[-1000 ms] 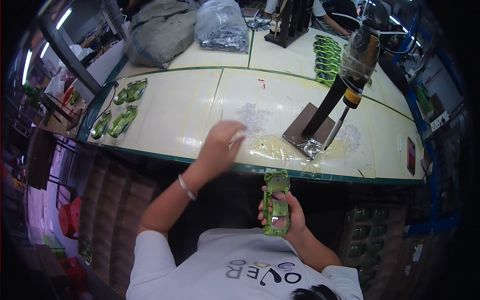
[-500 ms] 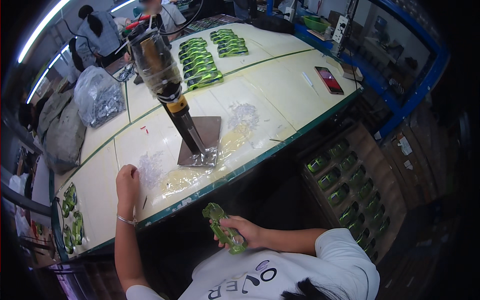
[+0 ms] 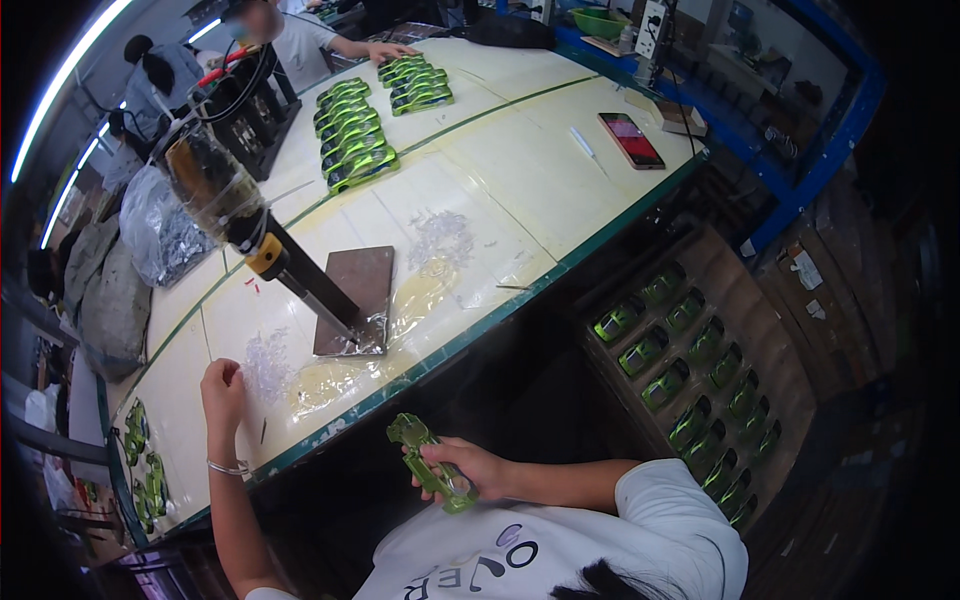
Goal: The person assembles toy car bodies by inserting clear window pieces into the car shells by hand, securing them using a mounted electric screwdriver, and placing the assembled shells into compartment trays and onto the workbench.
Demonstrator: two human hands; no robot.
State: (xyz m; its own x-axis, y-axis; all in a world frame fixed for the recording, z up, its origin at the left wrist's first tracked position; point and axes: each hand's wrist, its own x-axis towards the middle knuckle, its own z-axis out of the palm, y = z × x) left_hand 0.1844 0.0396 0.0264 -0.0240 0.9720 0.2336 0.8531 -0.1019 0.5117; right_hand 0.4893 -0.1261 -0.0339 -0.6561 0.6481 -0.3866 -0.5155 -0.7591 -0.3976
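Right hand (image 3: 478, 470) closes its grip on a green toy car shell (image 3: 430, 463), long axis diagonal, nose toward the bench (image 3: 520, 190) front edge; left hand (image 3: 222, 385) pinches clear bits (image 3: 268, 358)

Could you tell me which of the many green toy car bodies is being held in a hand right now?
The translucent green plastic car body in the right hand, below the table edge; all others lie on the cream table or in floor trays.
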